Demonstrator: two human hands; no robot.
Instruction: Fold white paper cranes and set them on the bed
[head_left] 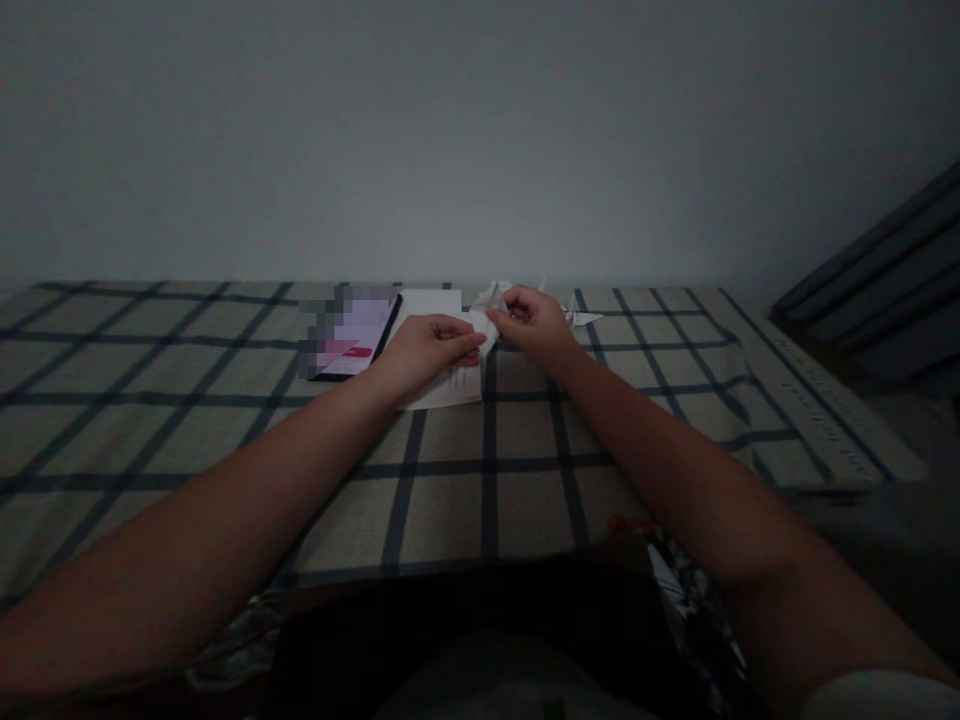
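Between my two hands is a folded white paper (491, 298), creased into several layers. My left hand (435, 342) pinches its lower left side between thumb and fingertips. On the upper right side, my right hand (534, 318) grips it with thumb and forefinger. Beneath my left hand lies a flat white sheet (442, 391) with some faint marks near its front edge. Just behind my right hand rests a white folded-paper piece with pointed tips (586, 319), partly hidden by the hand.
A tablet or large phone (358, 335) with a lit, partly blurred screen lies left of the sheet. A checked cloth (450, 500) covers the table. The pale wall (480, 140) rises behind it. Dark slanted panels (892, 270) stand at the right.
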